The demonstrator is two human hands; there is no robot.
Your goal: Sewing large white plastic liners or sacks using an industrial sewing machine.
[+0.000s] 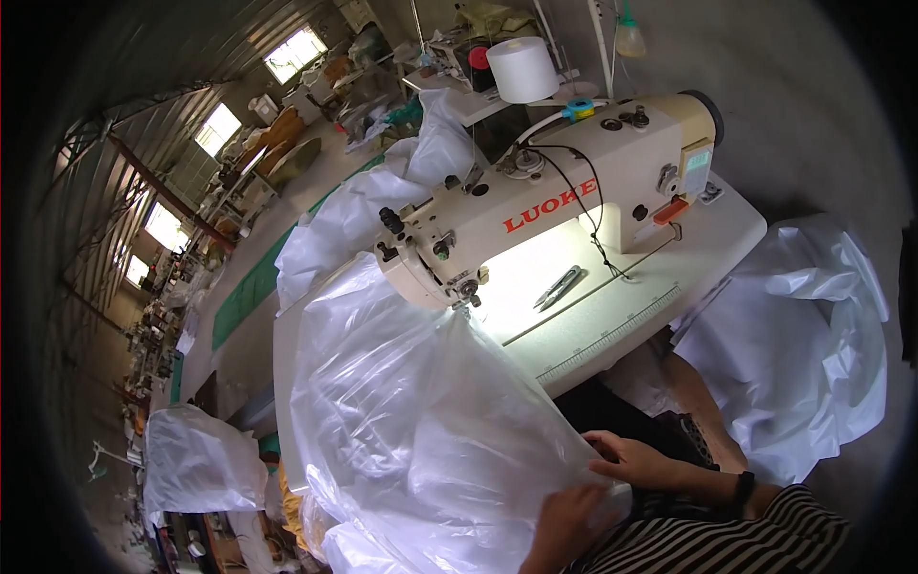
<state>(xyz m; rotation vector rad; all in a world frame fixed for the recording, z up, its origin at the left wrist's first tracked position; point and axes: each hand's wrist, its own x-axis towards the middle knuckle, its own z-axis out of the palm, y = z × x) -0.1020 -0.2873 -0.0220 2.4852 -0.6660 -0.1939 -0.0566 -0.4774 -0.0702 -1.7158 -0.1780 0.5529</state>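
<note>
A large sheet of white, slightly see-through plastic (pixel 459 421) runs from under the sewing machine's needle area down across my front. My right hand (pixel 631 461), with a dark band at the wrist, pinches the sheet's right edge between bent fingers. Just below and to the left, my left hand (pixel 569 521) lies against the same sheet, its fingers smeared by motion. The white sewing machine (pixel 564 187) stands ahead, its lamp lighting the bed. Small thread snips (pixel 559 287) rest on the bed, right of the needle.
More white plastic (pixel 784 354) hangs in folds at the right, beside a bare leg. Behind the machine, a white thread cone (pixel 523 70) stands on its holder. Another bunch of plastic (pixel 373 191) lies over the table beyond the machine. At the lower left is a plastic-covered pile (pixel 204 464).
</note>
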